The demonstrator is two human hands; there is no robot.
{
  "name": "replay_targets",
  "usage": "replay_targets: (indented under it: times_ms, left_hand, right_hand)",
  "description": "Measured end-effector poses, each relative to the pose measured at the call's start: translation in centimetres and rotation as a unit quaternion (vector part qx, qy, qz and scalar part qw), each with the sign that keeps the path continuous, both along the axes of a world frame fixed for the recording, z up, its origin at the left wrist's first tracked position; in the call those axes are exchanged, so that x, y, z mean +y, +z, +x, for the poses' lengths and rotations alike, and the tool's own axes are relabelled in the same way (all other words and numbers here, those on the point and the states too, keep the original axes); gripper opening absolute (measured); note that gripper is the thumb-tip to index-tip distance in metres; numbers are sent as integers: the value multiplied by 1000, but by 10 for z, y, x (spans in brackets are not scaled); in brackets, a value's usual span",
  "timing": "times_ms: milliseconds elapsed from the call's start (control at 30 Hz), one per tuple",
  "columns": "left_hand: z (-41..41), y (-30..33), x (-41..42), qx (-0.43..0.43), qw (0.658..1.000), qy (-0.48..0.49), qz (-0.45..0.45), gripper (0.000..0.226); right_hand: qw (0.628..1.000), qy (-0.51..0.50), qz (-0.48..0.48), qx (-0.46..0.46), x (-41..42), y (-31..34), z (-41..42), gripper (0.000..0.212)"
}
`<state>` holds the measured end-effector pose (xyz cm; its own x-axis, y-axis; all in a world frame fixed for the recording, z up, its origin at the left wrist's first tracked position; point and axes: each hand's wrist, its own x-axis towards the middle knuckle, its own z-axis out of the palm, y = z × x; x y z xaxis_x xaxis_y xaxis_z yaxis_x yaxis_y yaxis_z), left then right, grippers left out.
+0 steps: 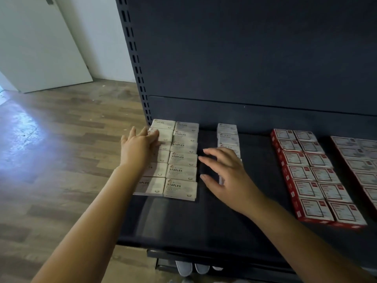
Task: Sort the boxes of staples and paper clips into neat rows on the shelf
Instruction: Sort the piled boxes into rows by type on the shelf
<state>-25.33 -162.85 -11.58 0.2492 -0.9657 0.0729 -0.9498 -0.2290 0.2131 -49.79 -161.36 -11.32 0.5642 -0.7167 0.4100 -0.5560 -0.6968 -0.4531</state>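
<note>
Several white boxes marked STAPLES lie flat in two rows at the left end of the dark shelf. My left hand rests with straight fingers on the left row, near its far end. A third, single row of white boxes runs a gap to the right. My right hand hovers with spread fingers over the near part of that row, hiding the boxes beneath. I cannot tell whether it touches them. Further right lie two rows of red-edged boxes.
More red-edged boxes run off the right edge. The shelf's dark back panel stands behind the rows, with a slotted upright at its left. Wooden floor lies left of the shelf. Grey shoes show under the shelf's front edge.
</note>
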Motion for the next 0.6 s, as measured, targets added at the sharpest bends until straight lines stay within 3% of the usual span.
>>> replay_targets:
  times_ms: [100,267,467,600]
  left_hand:
    - [1,2,-23,-5,1000,-7,10,35]
    - [5,1,-43,47,997,0,-60,27]
    - [4,-4,-53,81,993,-21,-84,10]
    - [-2,0,-50,106,992,10,-73,20]
  right_hand:
    - [1000,-13,11,7,-5,1,-3,50]
    - [1000,-17,-9,11,-8,2,-7,48]
    - [1000,-22,-3,3,-6,1,-15,48]
    - [1000,-22,3,-3,-3,-2,-22,46]
